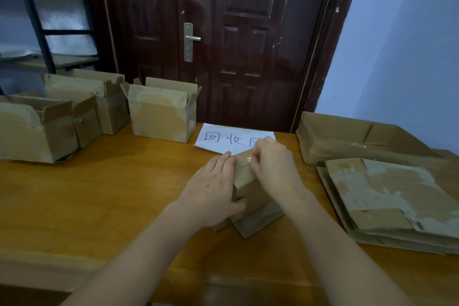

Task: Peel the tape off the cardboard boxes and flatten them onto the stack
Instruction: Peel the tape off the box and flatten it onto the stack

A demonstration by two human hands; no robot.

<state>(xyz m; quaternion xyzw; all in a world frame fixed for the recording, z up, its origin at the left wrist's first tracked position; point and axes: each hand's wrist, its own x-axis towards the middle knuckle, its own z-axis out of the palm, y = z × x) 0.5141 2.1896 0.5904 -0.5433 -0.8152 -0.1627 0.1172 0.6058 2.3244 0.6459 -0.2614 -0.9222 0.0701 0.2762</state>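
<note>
While left grip (213, 185) steadies box (250, 191), right grip (274, 161) pinches tape (252, 158).

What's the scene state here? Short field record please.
surface: wooden table
left hand: grips the small box by its left side
right hand: pinches tape at the box's top edge
open boxes: several, upright, far left of table
stack: flattened cardboard, right side
paper sign: lies flat behind the small box, partly hidden by the hands
background: dark door, shut
</note>
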